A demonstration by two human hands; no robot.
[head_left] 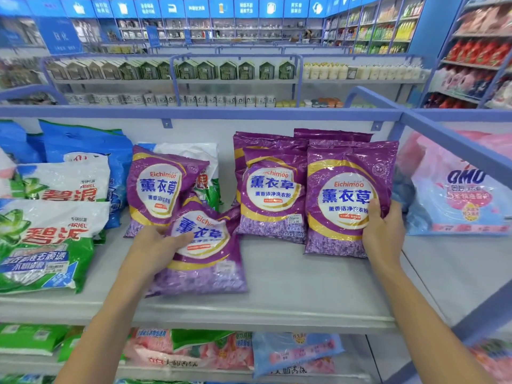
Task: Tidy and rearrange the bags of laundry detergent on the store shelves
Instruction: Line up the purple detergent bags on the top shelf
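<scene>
purple bags (266, 144) of detergent fill the middle of the shelf (304, 278). the right bag (346, 200) stands upright near the blue divider (443, 151). our right grip (383, 231) grasps its lower right edge, thumb on the front and fingers hidden behind. the middle bag (271, 195) stands upright just beside it, the two touching, with more purple bags stacked behind them against the back wall. the front bag (202, 253) lies tilted back nearer the shelf's front edge, and its top overlaps the foot of the left bag (158, 187). that left bag leans crookedly against a white bag (194, 153) behind it. our left grip (155, 248) grasps the front bag at its left edge, thumb laid across the printed face and the other fingers out of sight beneath. to the left lie green and white ariel bags (52, 245), one behind the other, with blue bags (83, 145) behind them. beyond the divider on the right, a pink omo bag (457, 195) leans back. the lower shelf (194, 370) holds pink, green and blue bags, too blurred for us to read.
</scene>
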